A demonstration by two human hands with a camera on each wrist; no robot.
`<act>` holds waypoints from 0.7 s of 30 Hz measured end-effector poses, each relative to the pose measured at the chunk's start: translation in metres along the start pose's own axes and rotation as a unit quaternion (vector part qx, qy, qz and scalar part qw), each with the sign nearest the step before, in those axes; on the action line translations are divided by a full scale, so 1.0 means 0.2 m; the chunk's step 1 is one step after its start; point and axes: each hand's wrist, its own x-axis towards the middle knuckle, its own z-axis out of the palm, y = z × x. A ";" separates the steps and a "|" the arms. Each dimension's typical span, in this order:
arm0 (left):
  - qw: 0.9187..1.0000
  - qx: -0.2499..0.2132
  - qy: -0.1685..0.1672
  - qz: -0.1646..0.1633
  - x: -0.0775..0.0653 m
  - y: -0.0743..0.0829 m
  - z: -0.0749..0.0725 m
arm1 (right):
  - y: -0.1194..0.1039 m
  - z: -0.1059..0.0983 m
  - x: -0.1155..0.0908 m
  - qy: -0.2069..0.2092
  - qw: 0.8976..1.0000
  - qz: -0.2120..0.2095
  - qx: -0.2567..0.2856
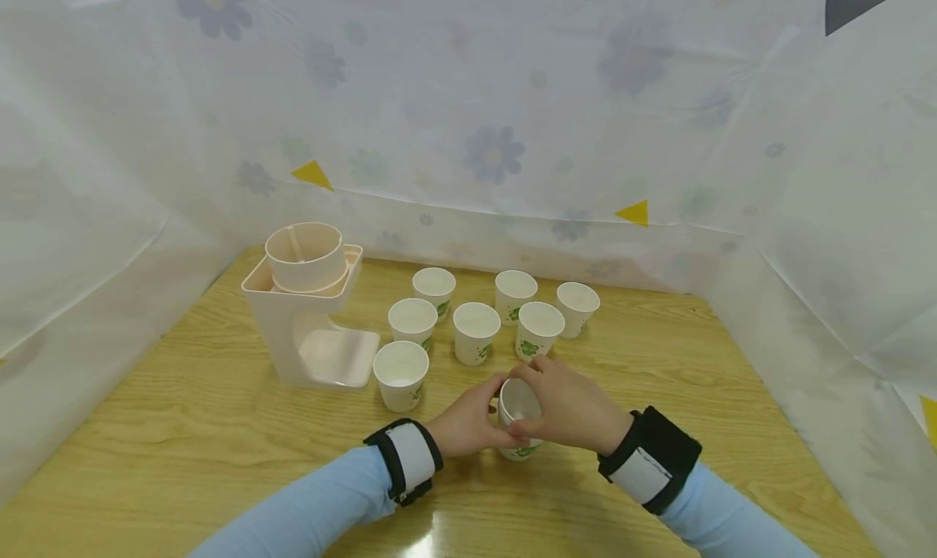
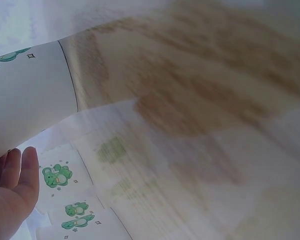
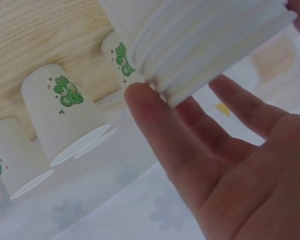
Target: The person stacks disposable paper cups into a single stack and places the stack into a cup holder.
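A nested stack of white paper cups (image 1: pixel 520 399) stands close in front on the table, its several rims layered one over another in the right wrist view (image 3: pixel 215 47). My left hand (image 1: pixel 472 424) holds the stack from the left side, thumb toward me. From the right and above, my right hand (image 1: pixel 571 403) grips the rims between thumb and fingers. In the left wrist view, part of the left hand (image 2: pixel 15 195) shows beside the printed side of a cup (image 2: pixel 30 95). Just beyond the right hand stands a single paper cup (image 1: pixel 539 330) with a green print.
Several more single cups stand behind and to the left, among them a near-left cup (image 1: pixel 400 375) and a middle cup (image 1: pixel 477 333). A cream coffee-maker-shaped stand (image 1: pixel 274 330) with a round container (image 1: pixel 307 261) on top is at the left. White sheeting (image 1: pixel 468 94) encloses the wooden table (image 1: pixel 183 444).
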 end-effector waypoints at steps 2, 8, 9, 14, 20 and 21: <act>1.000 0.001 0.001 0.003 0.00 0.00 0.00 | 0.01 -0.01 0.00 0.000 1.000 -0.002 0.005; 1.000 0.009 0.009 0.014 0.00 0.00 0.00 | 0.13 -0.06 0.09 0.071 0.997 0.027 0.028; 1.000 0.012 0.011 0.015 0.00 0.00 0.00 | 0.15 -0.06 0.12 0.087 0.995 0.035 0.028; 1.000 0.015 0.015 0.016 0.00 0.00 0.01 | 0.29 -0.03 0.24 0.116 0.988 0.090 0.037; 0.999 0.025 0.015 0.026 0.00 -0.01 0.01 | 0.40 0.05 0.35 0.127 0.984 0.121 0.029; 0.999 0.027 0.015 0.027 0.00 -0.01 0.01 | 0.42 0.06 0.36 0.126 0.984 0.124 0.027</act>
